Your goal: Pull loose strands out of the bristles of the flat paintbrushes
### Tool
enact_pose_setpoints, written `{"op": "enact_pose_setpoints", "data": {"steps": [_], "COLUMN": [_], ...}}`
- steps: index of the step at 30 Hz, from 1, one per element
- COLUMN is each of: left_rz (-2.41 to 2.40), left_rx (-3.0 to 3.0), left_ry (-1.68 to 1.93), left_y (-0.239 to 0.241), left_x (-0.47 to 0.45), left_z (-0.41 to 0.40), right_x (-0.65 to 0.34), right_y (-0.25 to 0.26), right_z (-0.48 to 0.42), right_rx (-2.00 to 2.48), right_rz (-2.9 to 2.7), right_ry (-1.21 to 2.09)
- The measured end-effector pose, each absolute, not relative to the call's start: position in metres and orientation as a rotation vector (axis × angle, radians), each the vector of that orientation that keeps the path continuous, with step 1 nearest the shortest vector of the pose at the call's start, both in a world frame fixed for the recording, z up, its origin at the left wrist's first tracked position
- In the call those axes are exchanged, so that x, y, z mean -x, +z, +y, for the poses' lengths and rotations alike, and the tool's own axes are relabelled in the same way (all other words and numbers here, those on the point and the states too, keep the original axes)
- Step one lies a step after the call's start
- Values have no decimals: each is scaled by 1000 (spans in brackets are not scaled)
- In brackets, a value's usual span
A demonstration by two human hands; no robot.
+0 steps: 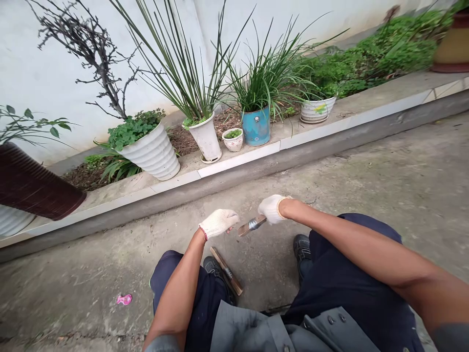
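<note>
Both my hands wear white knit gloves. My right hand [271,209] is closed round the wooden handle of a small tool with a metal band [252,225], held in the air above the concrete ground. My left hand [219,222] is pinched shut just left of the tool's end, and a thin wire or thread seems to hang from it. A second wooden-handled tool [227,271] lies on the ground between my black shoes [301,246]. My knees in dark trousers frame the spot.
A raised kerb [242,159] runs across ahead, carrying a ribbed white pot [152,154], a tall white pot [206,139], a small white bowl pot [233,142], a blue pot [256,127] and a low striped pot [317,110]. A brown pot [32,186] juts in at left. A pink scrap [124,299] lies on the concrete.
</note>
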State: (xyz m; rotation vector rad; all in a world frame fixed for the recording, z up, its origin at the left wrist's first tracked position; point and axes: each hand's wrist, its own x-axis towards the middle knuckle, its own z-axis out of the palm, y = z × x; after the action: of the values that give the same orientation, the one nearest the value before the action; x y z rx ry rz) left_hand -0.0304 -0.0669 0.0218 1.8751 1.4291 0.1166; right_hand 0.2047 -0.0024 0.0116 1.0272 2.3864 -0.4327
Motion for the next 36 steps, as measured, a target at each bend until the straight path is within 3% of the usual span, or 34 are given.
{"op": "enact_pose_setpoints", "data": {"steps": [4, 11, 17, 20, 22, 24, 26, 28, 32, 36], "left_rz": [1452, 1440, 1393, 1381, 1361, 1354, 1364, 1381, 1413, 1416], "left_rx": [-1893, -1816, -1827, -1834, -1797, -1773, -1783, -1825, -1899, -1856], "left_ry": [134, 170, 211, 250, 276, 264, 220, 190, 163, 167], "left_y": [21, 20, 20, 22, 22, 20, 17, 16, 20, 22], "left_x": [32, 30, 30, 30, 29, 29, 30, 32, 35, 35], "left_z": [-66, -68, -66, -66, -66, -67, -66, -66, -67, -68], "right_x": [-206, -214, -223, -217, -210, -204, -201, -202, -210, -220], "right_y": [8, 17, 26, 25, 23, 22, 20, 16, 5, 5], "right_z": [-4, -4, 1, 7, 13, 20, 23, 22, 10, 1], "right_rx": [-866, -674, -741, -1032, -1353, -1620, -1695, -1585, -1057, -772], "right_rz": [2432, 2289, 2359, 2505, 2593, 2664, 2613, 2486, 2424, 2274], "right_ry": [-466, -960, -1255, -1410, -1340, -979, -549, -332, -463, -966]}}
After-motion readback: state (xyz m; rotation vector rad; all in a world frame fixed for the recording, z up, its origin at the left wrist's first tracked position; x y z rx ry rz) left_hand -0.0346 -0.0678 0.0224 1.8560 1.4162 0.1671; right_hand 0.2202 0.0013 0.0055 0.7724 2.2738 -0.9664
